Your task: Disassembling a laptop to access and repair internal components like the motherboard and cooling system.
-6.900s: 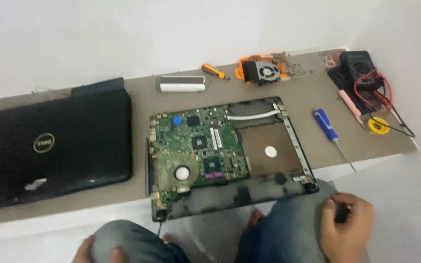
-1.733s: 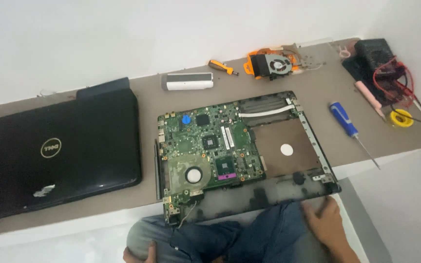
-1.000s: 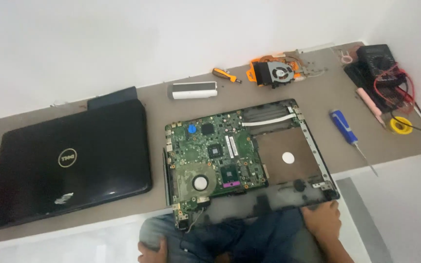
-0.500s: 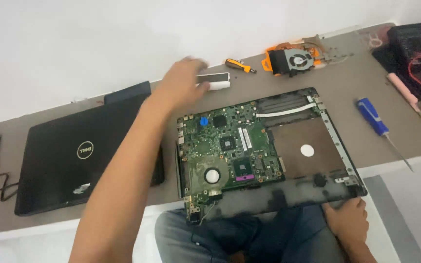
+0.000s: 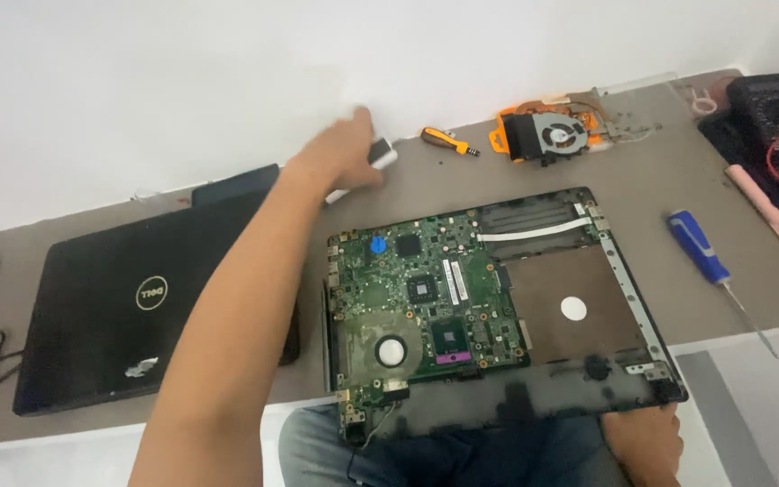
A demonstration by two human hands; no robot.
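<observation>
- Left hand (image 5: 340, 162) stretched far across the bench to the wall side; fingers wrapped over the white block (image 5: 373, 158), its one end showing past the fingertips. Grip blurred, so whether it is lifted or only touched cannot be told.
- White block lies under the fingers, between the closed black laptop (image 5: 151, 302) and the small orange screwdriver (image 5: 448, 142), which sits just beyond the fingertips.
- Right hand (image 5: 646, 442) at the near right corner of the opened laptop base (image 5: 579, 307); fingers curled under the edge, likely steadying it as it overhangs the lap.
- Green motherboard (image 5: 421, 302) sits exposed in the base, well nearer the body than the reaching fingers.
- Fan with heatsink (image 5: 556, 133) and blue screwdriver (image 5: 701, 248) lie apart, off to the right.
- Against the frame half a second back: left hand then hovered above the block; now it covers it. Right hand unchanged.
</observation>
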